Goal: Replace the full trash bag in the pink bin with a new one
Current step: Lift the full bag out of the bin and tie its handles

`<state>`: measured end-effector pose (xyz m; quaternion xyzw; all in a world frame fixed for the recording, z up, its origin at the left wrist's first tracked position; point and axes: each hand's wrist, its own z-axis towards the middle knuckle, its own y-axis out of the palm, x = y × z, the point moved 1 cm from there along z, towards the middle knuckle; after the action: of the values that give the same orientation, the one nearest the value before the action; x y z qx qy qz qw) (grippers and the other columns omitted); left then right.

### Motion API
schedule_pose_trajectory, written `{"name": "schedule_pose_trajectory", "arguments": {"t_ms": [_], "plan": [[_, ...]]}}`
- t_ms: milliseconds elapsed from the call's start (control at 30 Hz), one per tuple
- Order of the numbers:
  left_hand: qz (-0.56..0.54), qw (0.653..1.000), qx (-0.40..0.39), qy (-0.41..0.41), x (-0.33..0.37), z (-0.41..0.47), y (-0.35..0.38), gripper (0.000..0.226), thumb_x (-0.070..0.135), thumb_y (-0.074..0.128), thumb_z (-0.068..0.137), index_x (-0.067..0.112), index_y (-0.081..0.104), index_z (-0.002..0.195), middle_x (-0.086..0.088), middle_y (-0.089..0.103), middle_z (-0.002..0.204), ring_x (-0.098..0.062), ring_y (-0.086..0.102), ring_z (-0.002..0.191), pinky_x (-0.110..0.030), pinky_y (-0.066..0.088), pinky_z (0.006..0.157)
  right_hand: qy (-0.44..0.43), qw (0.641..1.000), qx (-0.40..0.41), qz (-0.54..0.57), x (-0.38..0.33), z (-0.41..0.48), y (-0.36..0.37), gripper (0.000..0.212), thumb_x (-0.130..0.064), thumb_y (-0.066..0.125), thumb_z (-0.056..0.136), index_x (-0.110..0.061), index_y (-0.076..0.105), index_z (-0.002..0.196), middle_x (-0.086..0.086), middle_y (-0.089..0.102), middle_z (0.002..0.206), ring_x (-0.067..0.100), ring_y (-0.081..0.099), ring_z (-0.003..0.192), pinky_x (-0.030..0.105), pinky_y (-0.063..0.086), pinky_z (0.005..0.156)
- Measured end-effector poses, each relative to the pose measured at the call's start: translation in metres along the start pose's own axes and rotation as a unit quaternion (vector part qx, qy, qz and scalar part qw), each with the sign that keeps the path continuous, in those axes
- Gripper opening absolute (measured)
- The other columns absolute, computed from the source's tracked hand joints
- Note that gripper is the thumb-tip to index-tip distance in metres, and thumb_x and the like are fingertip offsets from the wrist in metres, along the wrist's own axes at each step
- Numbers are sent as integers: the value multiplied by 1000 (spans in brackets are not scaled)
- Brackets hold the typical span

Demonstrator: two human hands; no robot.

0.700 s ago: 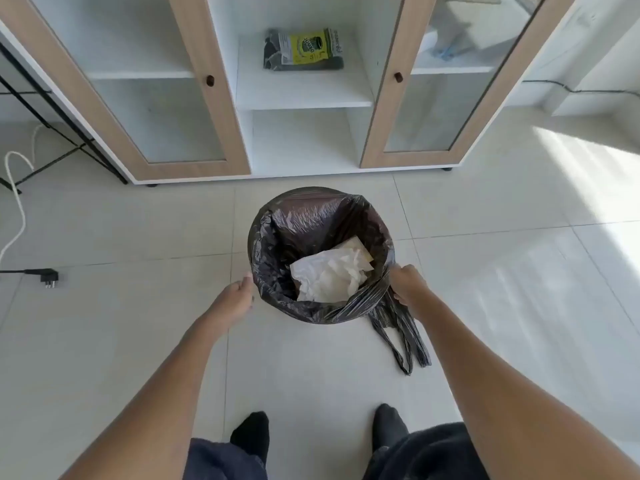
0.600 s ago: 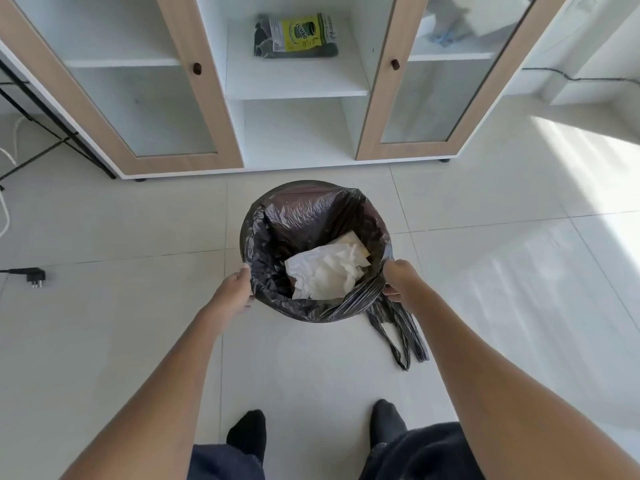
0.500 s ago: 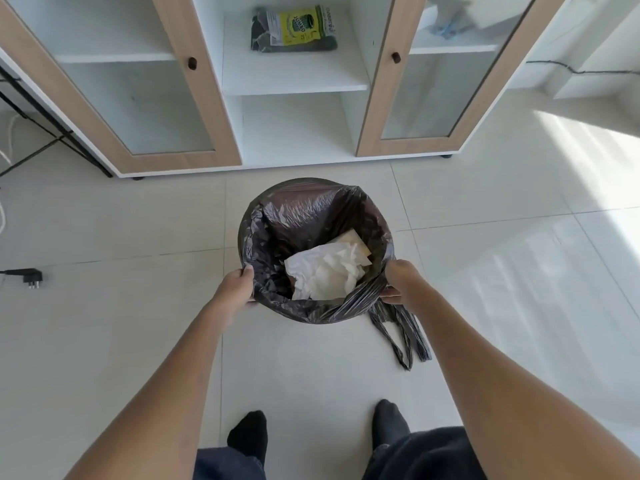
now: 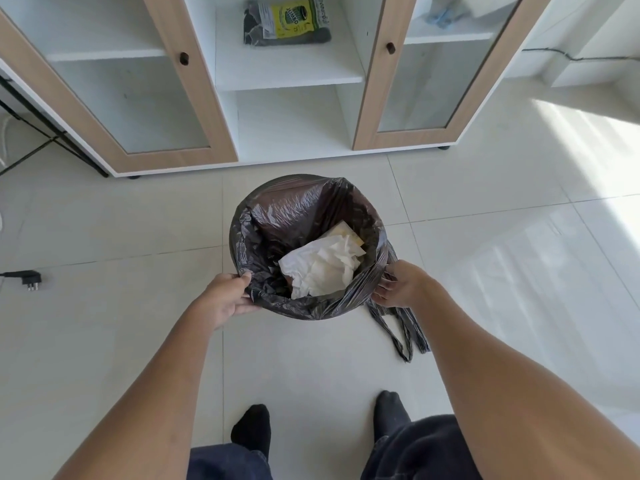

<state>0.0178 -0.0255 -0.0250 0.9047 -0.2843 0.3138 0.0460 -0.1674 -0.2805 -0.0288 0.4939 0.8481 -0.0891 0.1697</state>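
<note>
Head view: your left hand [image 4: 225, 299] pinches the near-left rim of the glossy black plastic trash bag [image 4: 277, 216], thumb on top and fingers curled beneath. Your right hand [image 4: 403, 287] grips the right rim, fingers closed on the plastic. The bag stands on the pale tiled floor [image 4: 138, 220] before the white, wood-trimmed cabinet [image 4: 194, 98], with crumpled white paper [image 4: 322, 268] inside. Its loop handles [image 4: 405, 330] trail down below your right hand. A yellow-labelled pack of bags [image 4: 287, 20] lies on the cabinet's middle shelf.

The yellow label [image 4: 290, 18] on a dark pack [image 4: 256, 32] at the back edge of the cabinet's middle shelf [image 4: 287, 69] seemed to read "JUMBO", upside down; its smaller print was illegible.
</note>
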Motion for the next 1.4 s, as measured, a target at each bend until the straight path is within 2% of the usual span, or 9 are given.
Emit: {"name": "schedule_pose_trajectory", "arguments": {"t_ms": [233,467,667,800,900,1000,1167,1300,1400], "plan": [[1,1000,-2,-26,-3,-1,0,32,11,41,105,-8,49,129,-24,62,121,-36,63,99,-45,50,86,25,999,-29,34,11,3,4,33,8,29,98,-4,59,89,15,62,97,27,61,84,40,52,88],[8,999,23,-24,-6,1,4,32,13,42,104,-7,50,129,-24,64,121,-35,67,92,-40,56,76,66,994,-56,-63,7,-5,4,19,-21,50,101,-13,58,86,8,66,89,27,64,89,49,38,103],[1,999,16,-29,-5,0,5,30,12,43,104,-7,51,127,-23,65,122,-33,68,92,-40,55,78,109,987,-101,-61,9,-9,11,22,-28,44,100,-10,53,109,18,67,120,37,64,109,55,33,106],[-15,999,11,-33,-3,-2,6,30,11,43,104,-6,51,128,-23,64,122,-33,68,92,-39,55,78,111,989,-98,-24,9,0,13,18,-24,43,100,-10,54,101,13,66,96,31,65,93,55,36,105],[-20,999,14,-36,-2,-5,5,30,11,44,104,-5,50,128,-22,64,123,-31,69,88,-38,57,73,113,989,-100,-3,11,3,13,22,-9,36,102,-5,53,88,12,61,85,26,61,79,50,48,94],[-26,999,17,-37,-1,-4,3,30,11,45,104,-5,50,128,-23,64,123,-32,68,88,-40,57,74,110,988,-98,41,14,3,14,26,-4,35,104,1,59,95,14,63,91,22,61,92,46,61,68],[-33,999,19,-36,-1,-5,4,28,9,46,103,-9,51,124,-25,64,120,-36,68,87,-42,61,62,79,992,-60,83,13,-1,15,36,-4,27,106,0,56,85,13,61,82,21,59,74,41,58,44],[-48,998,28,-35,-2,-9,11,28,7,47,102,-10,50,124,-25,63,116,-37,66,83,-41,59,53,29,996,-1,89,11,1,18,35,0,28,104,-2,53,79,10,57,77,19,55,65,30,55,41],[-49,997,51,-37,-5,-11,15,27,7,51,100,-10,52,121,-24,63,112,-37,67,79,-40,59,51,4,998,26,56,10,3,16,33,-1,32,103,-7,52,78,7,53,75,17,51,64,29,48,55]]}}
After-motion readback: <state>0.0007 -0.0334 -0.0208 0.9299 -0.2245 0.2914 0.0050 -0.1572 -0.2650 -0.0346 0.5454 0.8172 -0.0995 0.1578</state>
